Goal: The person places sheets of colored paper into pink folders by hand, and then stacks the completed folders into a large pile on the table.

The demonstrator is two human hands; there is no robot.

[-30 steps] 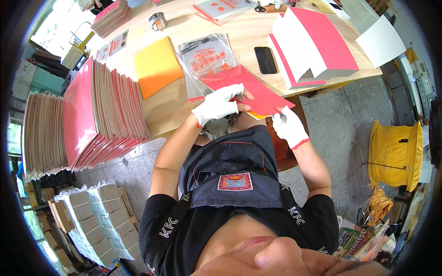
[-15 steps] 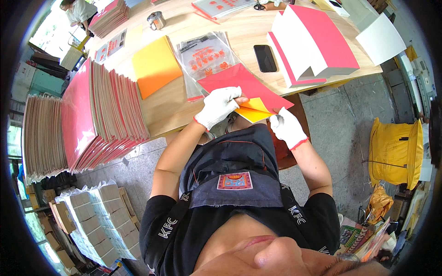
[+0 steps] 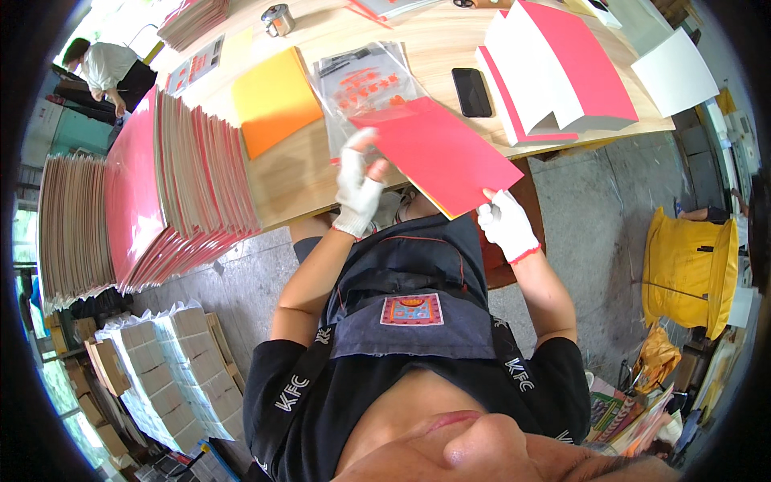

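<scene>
My right hand point(image 3: 507, 223), in a white fingerless-tipped glove, pinches the near right corner of a red paper sheet point(image 3: 454, 157) between thumb and fingers. A thin yellow edge shows beneath that sheet, along its near left side. My left hand point(image 3: 359, 178), gloved too, is raised beside the sheet's left edge. Its fingers are stretched apart, somewhat blurred, and hold nothing. The sheet's far end lies over clear plastic sleeves point(image 3: 365, 76) with red print. Left of the sleeves, orange-yellow paper point(image 3: 275, 103) rests on the table.
Tall stacks of packed red sheets point(image 3: 193, 173) stand at the table's left. A phone point(image 3: 471, 92) lies beside red and white paper stacks point(image 3: 554, 76) on the right. A metal cup point(image 3: 278, 20) stands farther back. Another person point(image 3: 112, 68) is at the far left.
The red sheet has been folded down flat over the yellow paper, which is now mostly covered. My left hand has let go and moved left; my right hand still grips the corner.
</scene>
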